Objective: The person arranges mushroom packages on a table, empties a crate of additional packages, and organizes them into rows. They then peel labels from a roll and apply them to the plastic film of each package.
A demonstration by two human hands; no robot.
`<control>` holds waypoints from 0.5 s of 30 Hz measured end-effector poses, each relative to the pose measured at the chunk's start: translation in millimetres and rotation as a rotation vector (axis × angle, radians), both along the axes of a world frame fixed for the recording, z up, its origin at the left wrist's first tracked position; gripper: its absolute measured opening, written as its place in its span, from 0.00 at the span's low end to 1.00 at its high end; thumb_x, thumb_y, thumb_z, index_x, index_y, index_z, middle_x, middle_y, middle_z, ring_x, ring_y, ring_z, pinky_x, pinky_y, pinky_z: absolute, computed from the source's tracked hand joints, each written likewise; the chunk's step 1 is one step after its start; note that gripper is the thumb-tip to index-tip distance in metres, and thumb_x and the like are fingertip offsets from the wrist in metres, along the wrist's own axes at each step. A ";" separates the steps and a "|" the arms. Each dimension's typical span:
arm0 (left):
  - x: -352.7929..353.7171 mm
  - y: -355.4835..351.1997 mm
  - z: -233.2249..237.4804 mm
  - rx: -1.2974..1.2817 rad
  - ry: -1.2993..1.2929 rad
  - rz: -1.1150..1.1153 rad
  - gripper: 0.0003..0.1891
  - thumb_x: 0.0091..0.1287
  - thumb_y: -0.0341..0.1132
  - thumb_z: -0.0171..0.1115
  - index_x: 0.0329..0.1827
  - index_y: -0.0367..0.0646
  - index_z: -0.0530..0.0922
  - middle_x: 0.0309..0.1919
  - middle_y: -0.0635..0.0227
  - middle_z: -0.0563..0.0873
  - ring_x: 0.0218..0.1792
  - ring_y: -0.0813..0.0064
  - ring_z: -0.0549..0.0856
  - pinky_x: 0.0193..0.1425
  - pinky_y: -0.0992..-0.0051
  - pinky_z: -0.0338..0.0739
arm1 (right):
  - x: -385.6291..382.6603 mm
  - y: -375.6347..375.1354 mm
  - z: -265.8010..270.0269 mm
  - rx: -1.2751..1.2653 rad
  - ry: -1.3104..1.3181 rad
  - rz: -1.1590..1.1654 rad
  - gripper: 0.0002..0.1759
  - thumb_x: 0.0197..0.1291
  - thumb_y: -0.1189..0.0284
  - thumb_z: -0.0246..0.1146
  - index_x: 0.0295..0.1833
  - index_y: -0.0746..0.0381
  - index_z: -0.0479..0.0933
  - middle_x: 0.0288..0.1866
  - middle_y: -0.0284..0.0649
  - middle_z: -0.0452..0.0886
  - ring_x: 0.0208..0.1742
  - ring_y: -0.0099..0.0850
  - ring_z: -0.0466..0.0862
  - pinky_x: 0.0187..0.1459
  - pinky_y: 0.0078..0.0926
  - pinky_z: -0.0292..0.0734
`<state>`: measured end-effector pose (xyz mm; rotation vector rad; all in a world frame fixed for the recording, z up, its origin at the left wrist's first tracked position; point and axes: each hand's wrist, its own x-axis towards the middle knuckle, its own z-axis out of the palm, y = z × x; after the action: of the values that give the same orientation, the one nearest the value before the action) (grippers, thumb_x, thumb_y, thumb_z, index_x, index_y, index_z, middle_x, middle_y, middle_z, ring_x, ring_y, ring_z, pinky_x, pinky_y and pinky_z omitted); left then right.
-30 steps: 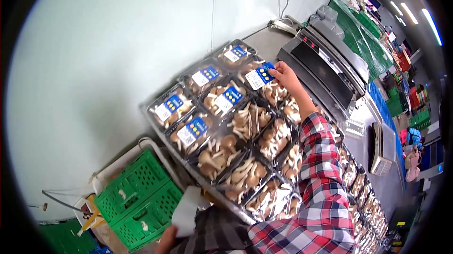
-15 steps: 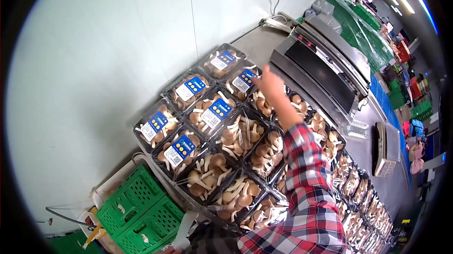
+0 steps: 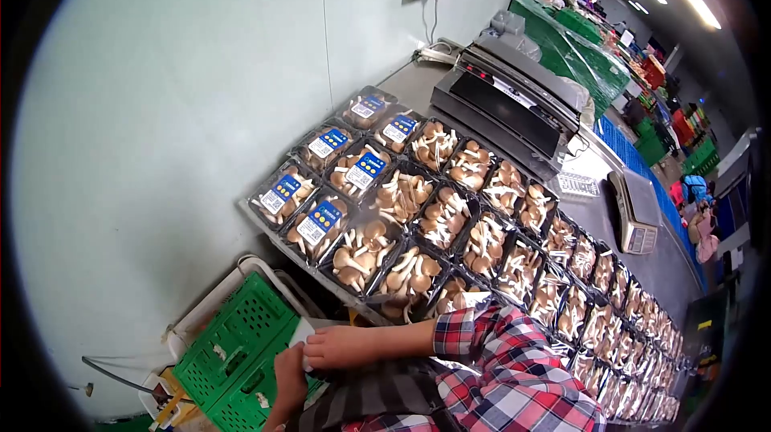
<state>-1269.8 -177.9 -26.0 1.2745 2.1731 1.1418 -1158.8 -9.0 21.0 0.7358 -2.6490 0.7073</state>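
Note:
My left hand (image 3: 291, 374) is closed around a white paper sheet (image 3: 303, 331) low in the view, beside the green crates. Close against it, my right hand (image 3: 344, 347) has its fingers bent onto the same sheet's edge; its fingertips are partly hidden. Beyond my hands, film-wrapped black trays of brown mushrooms (image 3: 486, 246) stand in rows on the metal table. Several trays at the far left carry a blue-and-white label (image 3: 320, 222). The trays nearer my right sleeve have bare film on top.
A wrapping machine (image 3: 502, 99) stands behind the trays, with a scale (image 3: 634, 211) to its right. Green crates (image 3: 233, 352) sit beside the table at lower left. A pale wall (image 3: 201, 111) bounds the left side. More stacked crates and goods are at the far right.
My right hand has left the labelled tray near the machine and come back down to the paper at my left hand. The view has shifted, so both hands now show.

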 end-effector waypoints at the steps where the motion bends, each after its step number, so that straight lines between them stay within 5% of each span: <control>1: -4.2 -0.6 -8.7 0.036 0.211 -0.062 0.11 0.62 0.37 0.55 0.28 0.38 0.77 0.19 0.75 0.77 0.20 0.77 0.76 0.24 0.72 0.67 | 2.9 -2.6 8.3 0.023 -0.023 0.017 0.06 0.52 0.72 0.53 0.36 0.61 0.69 0.38 0.40 0.71 0.41 0.37 0.73 0.45 0.34 0.70; 3: -11.5 -12.6 -45.2 0.108 -0.495 0.168 0.12 0.62 0.38 0.54 0.37 0.36 0.76 0.27 0.68 0.80 0.28 0.69 0.80 0.32 0.68 0.72 | 9.7 1.0 24.3 0.068 -0.068 0.051 0.07 0.52 0.71 0.54 0.37 0.60 0.70 0.39 0.41 0.72 0.42 0.38 0.73 0.45 0.35 0.70; 5: -21.2 -8.4 -60.6 0.208 -1.354 0.602 0.18 0.63 0.39 0.52 0.47 0.32 0.74 0.38 0.59 0.82 0.40 0.61 0.83 0.45 0.65 0.76 | 18.6 31.2 39.7 -0.127 0.138 -0.168 0.08 0.51 0.71 0.55 0.38 0.60 0.71 0.43 0.43 0.73 0.43 0.41 0.74 0.44 0.36 0.71; 6: -28.1 -12.7 -63.0 0.211 -1.392 0.589 0.18 0.63 0.39 0.52 0.47 0.31 0.74 0.40 0.58 0.82 0.41 0.61 0.82 0.47 0.64 0.76 | 23.9 59.9 46.0 -0.184 0.173 -0.256 0.10 0.47 0.74 0.58 0.39 0.59 0.73 0.46 0.45 0.74 0.45 0.45 0.74 0.43 0.38 0.72; 7: -36.2 -20.8 -65.1 0.212 -1.429 0.576 0.19 0.63 0.40 0.52 0.48 0.31 0.74 0.41 0.58 0.82 0.43 0.61 0.82 0.48 0.64 0.75 | 32.7 91.3 51.4 -0.280 0.155 -0.423 0.07 0.48 0.75 0.59 0.36 0.60 0.73 0.40 0.42 0.75 0.43 0.41 0.74 0.44 0.35 0.71; 9: -33.5 -19.1 -41.4 0.259 -1.420 0.482 0.20 0.65 0.42 0.51 0.49 0.33 0.74 0.41 0.58 0.82 0.43 0.62 0.82 0.49 0.64 0.74 | 65.5 169.3 61.5 -0.395 0.014 -0.848 0.12 0.52 0.81 0.60 0.43 0.61 0.72 0.44 0.38 0.75 0.43 0.31 0.76 0.47 0.28 0.76; 10: -28.6 -26.4 -26.6 0.079 -0.918 0.215 0.20 0.66 0.43 0.50 0.50 0.33 0.74 0.41 0.58 0.82 0.43 0.63 0.81 0.49 0.64 0.74 | 75.8 218.1 55.9 -0.530 -0.006 -1.059 0.09 0.56 0.75 0.62 0.42 0.60 0.72 0.39 0.36 0.76 0.37 0.25 0.77 0.39 0.21 0.76; 12: -17.5 -40.5 0.9 -0.263 0.107 -0.285 0.20 0.67 0.43 0.49 0.52 0.35 0.74 0.43 0.58 0.81 0.44 0.63 0.81 0.49 0.66 0.74 | 105.8 297.8 49.1 -0.413 0.068 -1.096 0.09 0.58 0.72 0.63 0.40 0.59 0.70 0.30 0.32 0.75 0.29 0.20 0.74 0.30 0.17 0.70; 13: -2.5 -34.8 21.9 -0.423 -0.209 -0.261 0.20 0.68 0.43 0.48 0.53 0.35 0.73 0.44 0.58 0.81 0.45 0.64 0.80 0.50 0.67 0.73 | 120.9 337.5 45.8 -0.354 0.105 -1.116 0.09 0.59 0.70 0.63 0.39 0.59 0.70 0.25 0.30 0.75 0.26 0.17 0.72 0.25 0.16 0.67; 14: 3.0 -29.2 21.1 -0.520 -0.589 -0.193 0.22 0.66 0.45 0.49 0.55 0.35 0.72 0.46 0.58 0.80 0.47 0.63 0.80 0.51 0.67 0.73 | 131.2 376.6 27.7 -0.732 -0.089 -1.226 0.09 0.58 0.71 0.64 0.39 0.59 0.69 0.26 0.30 0.76 0.25 0.17 0.71 0.24 0.16 0.66; 15: 8.5 -23.5 20.3 -0.621 -0.927 -0.051 0.25 0.65 0.47 0.51 0.56 0.35 0.71 0.48 0.58 0.80 0.48 0.63 0.80 0.52 0.67 0.72 | 137.3 407.8 14.2 -0.731 -0.111 -1.225 0.09 0.58 0.72 0.64 0.38 0.59 0.69 0.26 0.30 0.76 0.24 0.16 0.70 0.23 0.16 0.65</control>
<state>-1261.3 -201.4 -5.7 0.3854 1.5529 0.7089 -1021.5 398.8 35.2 -1.0331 -2.0405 1.1293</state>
